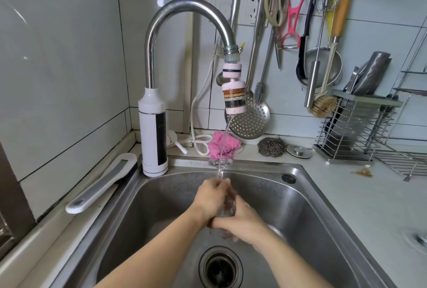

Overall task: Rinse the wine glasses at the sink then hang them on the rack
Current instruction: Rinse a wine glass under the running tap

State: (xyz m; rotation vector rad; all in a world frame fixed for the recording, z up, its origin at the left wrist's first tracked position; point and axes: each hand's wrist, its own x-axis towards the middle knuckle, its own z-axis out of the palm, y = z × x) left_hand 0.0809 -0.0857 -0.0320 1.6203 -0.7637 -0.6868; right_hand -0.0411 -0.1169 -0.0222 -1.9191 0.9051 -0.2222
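Note:
A clear wine glass [228, 205] is held over the steel sink [307, 197] with its round foot [220, 162] pointing up and away from me. My left hand [211, 197] wraps the upper side of the bowl near the stem. My right hand [243, 223] grips the lower part of the bowl, which it mostly hides. A thin stream of water [225, 139] runs from the pink filter [233, 95] on the curved tap [184, 8] onto the foot and stem.
The drain [220, 269] lies right below my hands. Behind the sink lie a pink cloth [223, 143], a steel scourer [271, 146] and a plug [299, 151]. Hanging utensils [291, 17] line the wall. A wire rack [355, 125] stands at the right.

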